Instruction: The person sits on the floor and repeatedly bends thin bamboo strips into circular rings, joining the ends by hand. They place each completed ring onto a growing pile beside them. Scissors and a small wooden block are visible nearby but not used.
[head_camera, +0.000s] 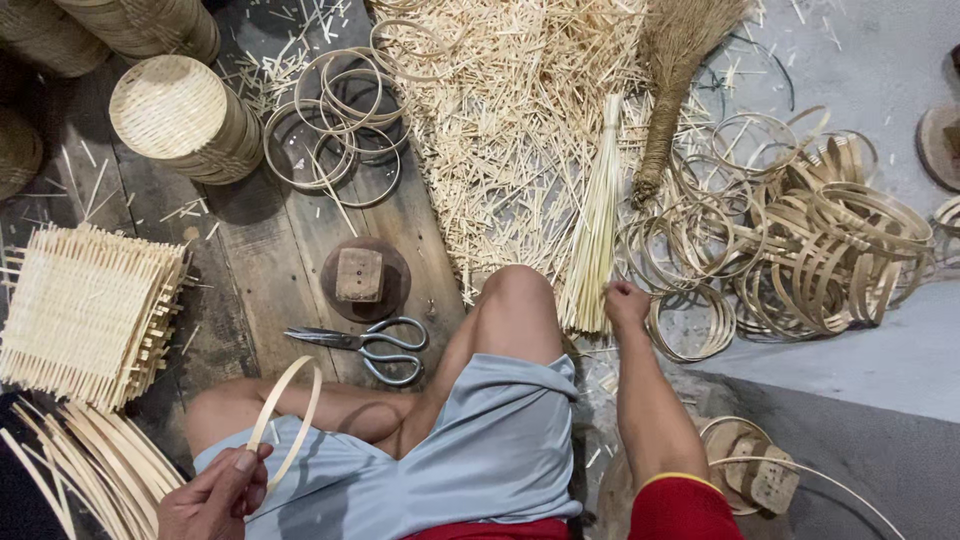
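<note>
Seated on the floor (880, 350), the person's left hand (215, 497) grips a bamboo hoop (285, 415) upright by the thigh, while the right hand (627, 305) closes on a splint bundle (595, 235) beside the knee, scissors (370, 345) within reach.

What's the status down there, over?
Left hand grips a bamboo ring. Right hand at the bundle of bamboo strips. Scissors lie by the knee, nothing blocking.

Pale straw-coloured bamboo hoops (810, 250) at three o'clock; grey steel scissors (365, 345) on dark brown floor planks (250, 260); light blue shorts (480, 450).
</note>
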